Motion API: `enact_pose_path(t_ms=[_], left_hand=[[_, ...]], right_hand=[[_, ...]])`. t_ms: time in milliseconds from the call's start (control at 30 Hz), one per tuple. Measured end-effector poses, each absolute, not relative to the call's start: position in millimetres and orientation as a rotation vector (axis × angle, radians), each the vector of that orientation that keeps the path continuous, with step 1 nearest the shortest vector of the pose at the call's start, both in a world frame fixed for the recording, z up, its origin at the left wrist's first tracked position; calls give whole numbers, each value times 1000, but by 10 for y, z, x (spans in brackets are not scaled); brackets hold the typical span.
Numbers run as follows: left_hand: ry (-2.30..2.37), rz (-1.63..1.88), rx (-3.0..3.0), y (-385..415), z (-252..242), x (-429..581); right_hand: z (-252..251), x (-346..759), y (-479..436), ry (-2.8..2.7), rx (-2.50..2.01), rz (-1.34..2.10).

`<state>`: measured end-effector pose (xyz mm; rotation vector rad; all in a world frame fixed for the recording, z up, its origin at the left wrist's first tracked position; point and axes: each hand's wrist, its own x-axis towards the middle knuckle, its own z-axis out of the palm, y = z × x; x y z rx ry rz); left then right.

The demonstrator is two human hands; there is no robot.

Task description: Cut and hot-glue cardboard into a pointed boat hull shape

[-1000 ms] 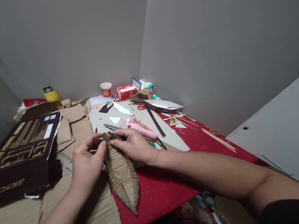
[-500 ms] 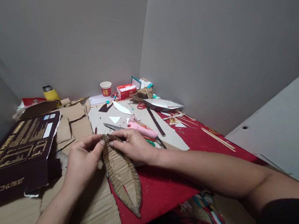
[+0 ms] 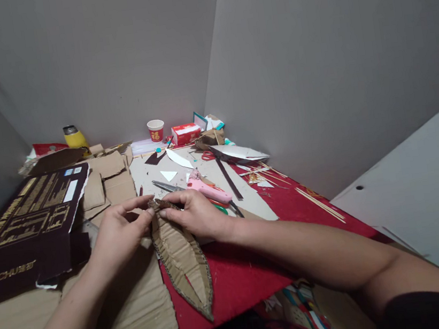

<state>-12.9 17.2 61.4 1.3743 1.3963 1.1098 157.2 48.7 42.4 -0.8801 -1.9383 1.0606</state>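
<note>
Both my hands pinch the far end of a leaf-shaped cardboard piece (image 3: 178, 245), hollow like a small boat, with raised corrugated walls. Its pointed near end hangs toward me over the red tablecloth, and a narrow slit near that tip shows red through it. My left hand (image 3: 124, 225) grips the left wall between thumb and fingers. On the right wall, my right hand (image 3: 193, 211) closes its thumb and fingers close to the same end. Just beyond my right hand lie a pink glue gun (image 3: 208, 188) and scissors (image 3: 168, 186) with dark blades.
Torn cardboard sheets (image 3: 141, 304) and a dark printed box panel (image 3: 28, 222) cover the left side. At the back stand a yellow bottle (image 3: 74, 139), a paper cup (image 3: 156, 131) and a red tissue box (image 3: 186, 134). Wooden sticks (image 3: 319, 203) lie on the red cloth (image 3: 241, 269) at right.
The near tip of the cardboard piece has swung slightly to the right. Both hands keep their hold at its far end, almost in the same place.
</note>
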Motion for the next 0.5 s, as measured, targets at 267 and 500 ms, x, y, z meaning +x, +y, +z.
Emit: enact_pose_path(t_ms=[267, 500], left_hand=[[1268, 1075, 1389, 224, 553, -202], [1343, 1116, 1415, 209, 562, -140]], right_hand=[[434, 1580, 487, -1941, -950, 1114], [438, 1574, 484, -1966, -990, 1087]])
